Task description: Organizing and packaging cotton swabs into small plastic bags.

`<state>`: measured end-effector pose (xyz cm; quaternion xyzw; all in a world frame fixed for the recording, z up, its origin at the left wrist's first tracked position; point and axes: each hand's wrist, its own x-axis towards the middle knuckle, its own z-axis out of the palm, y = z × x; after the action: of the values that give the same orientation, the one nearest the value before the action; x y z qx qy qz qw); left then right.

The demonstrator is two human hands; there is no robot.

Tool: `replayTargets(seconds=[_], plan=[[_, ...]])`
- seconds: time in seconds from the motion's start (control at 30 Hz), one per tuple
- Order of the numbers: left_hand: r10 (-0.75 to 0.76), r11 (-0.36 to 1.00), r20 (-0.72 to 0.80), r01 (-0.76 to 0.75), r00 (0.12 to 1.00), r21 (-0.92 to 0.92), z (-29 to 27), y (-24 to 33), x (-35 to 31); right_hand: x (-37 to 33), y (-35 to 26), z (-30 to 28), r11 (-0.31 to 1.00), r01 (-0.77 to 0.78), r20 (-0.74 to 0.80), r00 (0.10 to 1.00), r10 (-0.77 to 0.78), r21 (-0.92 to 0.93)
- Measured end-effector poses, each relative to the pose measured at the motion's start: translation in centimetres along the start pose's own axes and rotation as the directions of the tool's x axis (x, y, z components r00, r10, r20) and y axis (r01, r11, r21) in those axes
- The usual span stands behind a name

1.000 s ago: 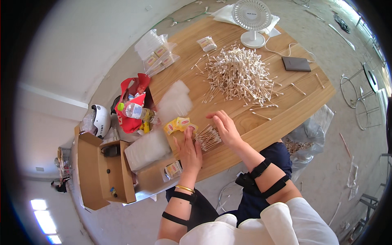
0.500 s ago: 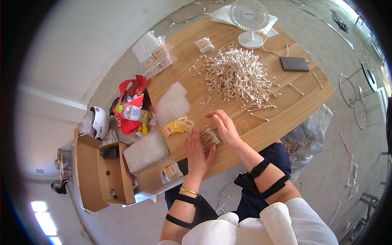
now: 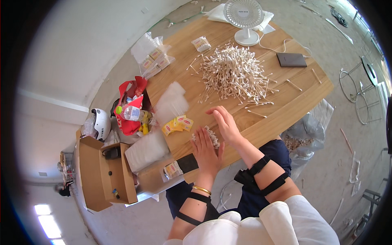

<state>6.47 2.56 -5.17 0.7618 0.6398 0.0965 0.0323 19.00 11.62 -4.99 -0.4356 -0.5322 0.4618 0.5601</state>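
Observation:
My left hand (image 3: 207,152) lies over a bundle of cotton swabs (image 3: 213,138) near the table's front edge, fingers stretched flat across it and thumb apart. White swab tips show past its fingers; the rest of the bundle is hidden under the hand. Just right of the bundle is my right hand (image 3: 225,124), its fingers extended and nothing in them. Yellow-and-white printed cards (image 3: 177,125) lie fanned left of the bundle. A large loose heap of cotton swabs (image 3: 232,73) covers the table beyond my hands.
A white fan (image 3: 246,24) and a dark power bank (image 3: 291,60) stand beyond the heap. Clear plastic bags (image 3: 172,100) lie at the left edge, near a packed swab bag (image 3: 173,170), a red bag (image 3: 130,116) and an open cardboard box (image 3: 92,171).
My left hand has shifted right and up, from beside the swab bundle to on top of it, uncovering a black patch near the packed bag. My right hand has barely moved.

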Motion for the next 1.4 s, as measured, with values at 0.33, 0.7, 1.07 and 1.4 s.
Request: replayTargets(seconds=[0.33, 0.7, 1.07, 1.4], plan=[[-0.007, 0.999, 0.013, 0.006, 1.0, 0.04, -0.2, 0.7, -0.9, 0.1, -0.3, -0.6, 1.0, -0.017, 0.021, 1.0, 0.017, 0.013], [0.029, 0.999, -0.018, -0.03, 0.999, -0.03, 0.1, -0.9, -1.3, 0.2, -0.1, -0.9, 0.999, -0.045, 0.047, 0.998, 0.045, 0.003], [0.055, 0.998, 0.13, -0.057, 0.99, 0.011, -0.7, 1.5, -5.7, 0.1, 0.1, -0.8, 1.0, -0.014, 0.037, 0.999, 0.015, -0.022], [0.042, 0.999, 0.153, -0.038, 0.987, -0.03, -1.7, -1.7, -0.6, 0.1, 0.2, -0.9, 0.999, -0.016, 0.039, 0.999, 0.017, -0.036]])
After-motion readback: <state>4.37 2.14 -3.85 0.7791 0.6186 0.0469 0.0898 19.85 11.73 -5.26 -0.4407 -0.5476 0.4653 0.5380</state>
